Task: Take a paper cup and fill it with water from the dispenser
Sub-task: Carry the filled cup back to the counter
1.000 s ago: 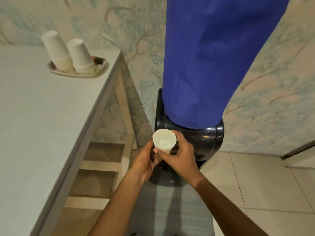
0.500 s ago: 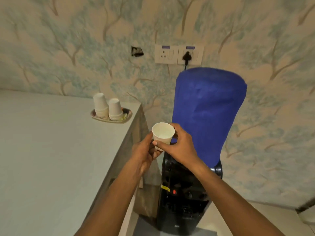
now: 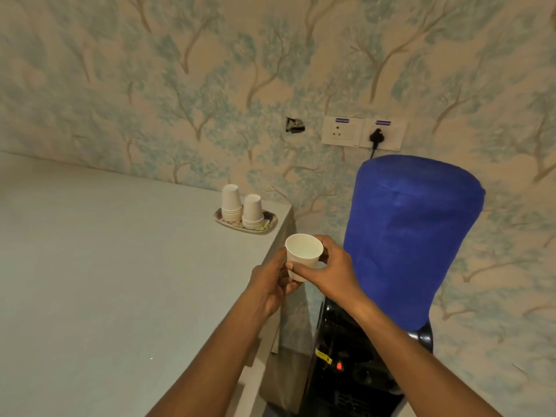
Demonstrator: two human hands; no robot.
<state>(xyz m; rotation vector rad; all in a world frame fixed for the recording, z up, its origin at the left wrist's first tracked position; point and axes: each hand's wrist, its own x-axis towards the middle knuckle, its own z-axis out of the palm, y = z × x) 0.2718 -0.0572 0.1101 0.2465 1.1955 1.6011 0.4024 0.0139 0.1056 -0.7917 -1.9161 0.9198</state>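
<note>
I hold a white paper cup [image 3: 302, 255] upright in both hands, in the air above the gap between the table and the dispenser. My left hand [image 3: 270, 281] cups its base and left side. My right hand [image 3: 331, 270] wraps its right side, thumb across the front. Some water seems to lie in the cup's bottom. The black water dispenser [image 3: 355, 365] stands below and to the right, its bottle under a blue cover [image 3: 406, 236].
Two stacks of upturned paper cups [image 3: 242, 206] stand on a small tray [image 3: 267, 228] at the far right corner of the pale table [image 3: 105, 281]. Wall sockets [image 3: 362, 132] with a black plug sit above the dispenser on the patterned wall.
Both hands have lifted the cup up from the dispenser's front to chest height. My view has tilted up, bringing the wall and sockets into sight.
</note>
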